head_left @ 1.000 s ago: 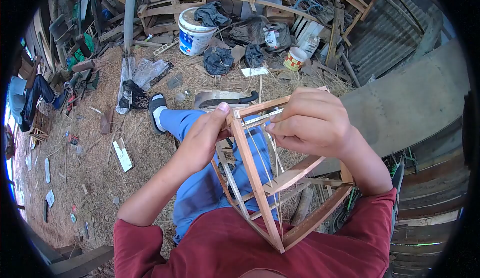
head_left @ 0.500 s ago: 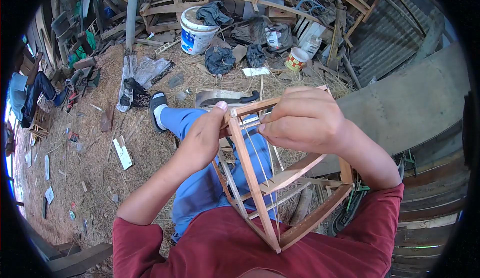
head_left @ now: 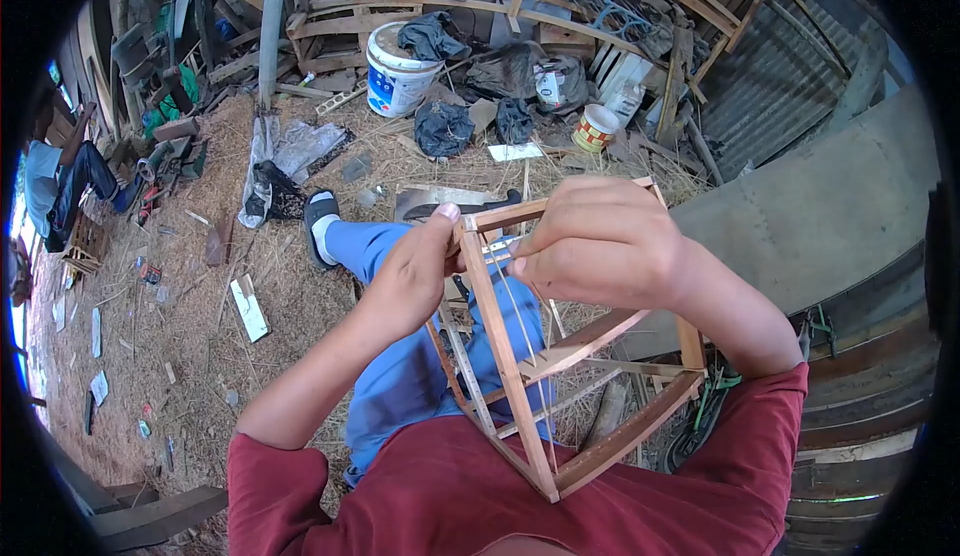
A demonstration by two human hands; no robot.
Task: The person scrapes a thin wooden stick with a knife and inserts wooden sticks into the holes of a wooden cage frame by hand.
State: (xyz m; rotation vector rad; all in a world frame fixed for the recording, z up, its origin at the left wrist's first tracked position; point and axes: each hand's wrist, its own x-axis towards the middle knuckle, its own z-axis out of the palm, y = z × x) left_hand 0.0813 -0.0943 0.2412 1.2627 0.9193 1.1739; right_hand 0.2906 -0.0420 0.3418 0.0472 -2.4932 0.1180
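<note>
A box-like wooden frame [head_left: 496, 344] of narrow slats stands tilted over my lap. My left hand [head_left: 408, 281] is closed around its upper left corner, thumb on top. Just inside that corner is a small, pale strip with dark dots [head_left: 498, 248]. The fingers of my right hand [head_left: 605, 241] are pinched together at the strip's right end, inside the frame's top bar. Thin cords [head_left: 522, 328] run down through the frame from near the strip. Beyond the frame a large knife with a dark handle [head_left: 508, 200] lies on a board; part of it is hidden.
A curved grey sheet [head_left: 800, 216] extends along my right. Ahead stand a white bucket [head_left: 392, 81] and a small yellow-red tub [head_left: 596, 128], with black plastic bags [head_left: 443, 128] nearby. Shavings and scraps cover the ground. Another person [head_left: 60, 176] sits at the far left.
The view has shifted slightly, so the background sits a little lower and further right. Both hands keep their places on the frame; the right fingers have moved only slightly.
</note>
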